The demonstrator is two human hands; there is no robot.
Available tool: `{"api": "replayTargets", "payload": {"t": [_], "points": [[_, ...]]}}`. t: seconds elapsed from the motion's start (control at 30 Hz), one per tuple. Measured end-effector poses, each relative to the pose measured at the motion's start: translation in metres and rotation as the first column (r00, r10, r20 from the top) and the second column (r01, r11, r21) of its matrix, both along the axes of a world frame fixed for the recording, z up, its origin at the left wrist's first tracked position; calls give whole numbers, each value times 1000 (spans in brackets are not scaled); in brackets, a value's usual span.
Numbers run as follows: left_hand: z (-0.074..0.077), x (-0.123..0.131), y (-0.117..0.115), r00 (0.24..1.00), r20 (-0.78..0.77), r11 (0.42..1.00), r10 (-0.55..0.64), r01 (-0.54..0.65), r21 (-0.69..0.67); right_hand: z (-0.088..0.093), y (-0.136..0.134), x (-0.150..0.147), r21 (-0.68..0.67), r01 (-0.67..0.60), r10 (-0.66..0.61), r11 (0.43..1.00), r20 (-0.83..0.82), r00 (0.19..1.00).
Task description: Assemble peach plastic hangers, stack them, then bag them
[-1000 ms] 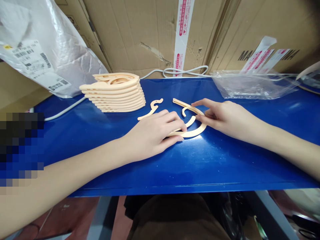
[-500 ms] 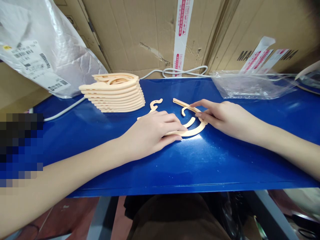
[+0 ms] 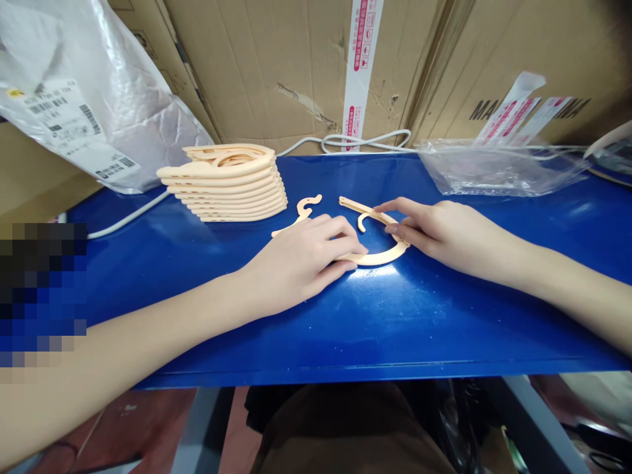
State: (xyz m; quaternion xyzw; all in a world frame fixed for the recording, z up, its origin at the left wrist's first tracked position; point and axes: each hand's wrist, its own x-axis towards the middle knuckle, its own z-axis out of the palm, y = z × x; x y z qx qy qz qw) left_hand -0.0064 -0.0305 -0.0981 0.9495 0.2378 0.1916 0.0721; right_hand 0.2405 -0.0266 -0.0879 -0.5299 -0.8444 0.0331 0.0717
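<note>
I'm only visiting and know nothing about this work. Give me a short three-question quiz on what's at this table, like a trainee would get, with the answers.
1. True or false: the stack of cream pieces stands to the left of the clear plastic bag.

2. Fill the gap: the left hand and the right hand both touch the same bent piece, whose colour is ____.

3. Multiple choice: which hand is nearer the stack?
A) the right
B) the left
C) both equally near

Key:
1. True
2. Cream
3. B
</note>
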Motion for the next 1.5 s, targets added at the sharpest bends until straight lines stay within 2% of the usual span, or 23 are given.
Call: {"api": "replayTargets", "payload": {"t": [0.2, 0.37, 0.5, 0.63, 0.83, 0.93, 1.03, 1.13, 1.33, 1.5], "points": [[0, 0, -1, 994, 51, 988, 101, -106, 109, 2, -1, 0, -2, -67, 67, 998, 36, 997], [2, 1, -4, 982, 13, 982, 190, -189, -20, 4, -6, -2, 4, -217, 216, 976, 55, 975], [2, 2, -4, 980, -26, 978, 195, -197, -74, 3, -12, -4, 24, -320, 318, 947, 64, 946], [3, 2, -3, 980, -24, 977, 197, -198, -78, 2, -16, -4, 16, -426, 425, 904, 47, 904], [3, 2, -3, 956, 14, 944, 292, -286, -163, 2, -28, -10, -85, -588, 579, 804, -114, 807], [3, 1, -2, 948, -1, 935, 317, -313, -167, 1, -31, -12, -50, -592, 580, 804, -150, 801], [3, 1, -1, 947, -18, 935, 320, -319, -156, -1, -27, -12, 107, -524, 534, 845, -98, 840], [4, 1, 0, 950, -28, 940, 311, -312, -138, -3, -18, -10, 251, -449, 469, 857, -21, 883], [1, 2, -2, 950, -42, 948, 309, -311, -63, -5, -9, -6, 231, -436, 440, 870, 35, 897], [2, 1, -3, 945, -65, 944, 321, -325, -60, -6, -8, -4, 250, -474, 482, 844, 35, 876]]}}
